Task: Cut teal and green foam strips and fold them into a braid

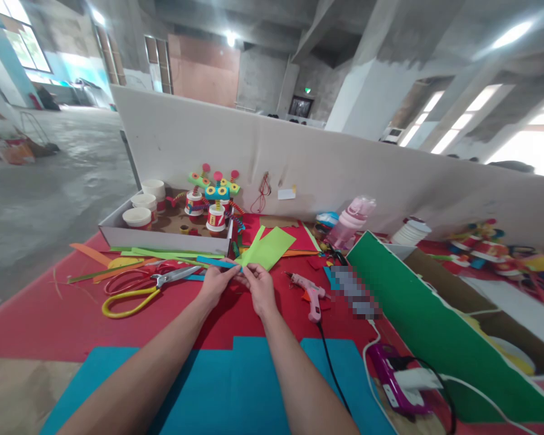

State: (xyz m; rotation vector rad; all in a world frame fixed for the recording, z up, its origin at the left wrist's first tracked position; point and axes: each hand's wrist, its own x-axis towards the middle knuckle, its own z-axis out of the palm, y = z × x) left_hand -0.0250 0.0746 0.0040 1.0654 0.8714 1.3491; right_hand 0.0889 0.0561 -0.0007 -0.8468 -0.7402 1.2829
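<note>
My left hand (pixel 217 283) pinches a blue paper strip (pixel 213 261) whose free end points left. Close beside it, my right hand (pixel 258 289) has thumb and fingers closed at the strip's right end. A narrow light green paper strip (pixel 252 246) rises from between the fingertips; whether it is joined to the blue one I cannot tell. Just beyond my hands lies a light green paper sheet (pixel 275 246). To the left rest large scissors (pixel 174 276) with red and yellow handles. On the right a pink glue gun (pixel 309 292) lies on the red table cover (pixel 163 332).
A shallow box (pixel 163 240) at the back left holds white paper cups (pixel 137 217) and several cup figures (pixel 216 211). Blue sheets (pixel 213 393) lie under my forearms. To the right stand a pink bottle (pixel 352 220), a green panel (pixel 426 326) and a purple power strip (pixel 396 383) with cords.
</note>
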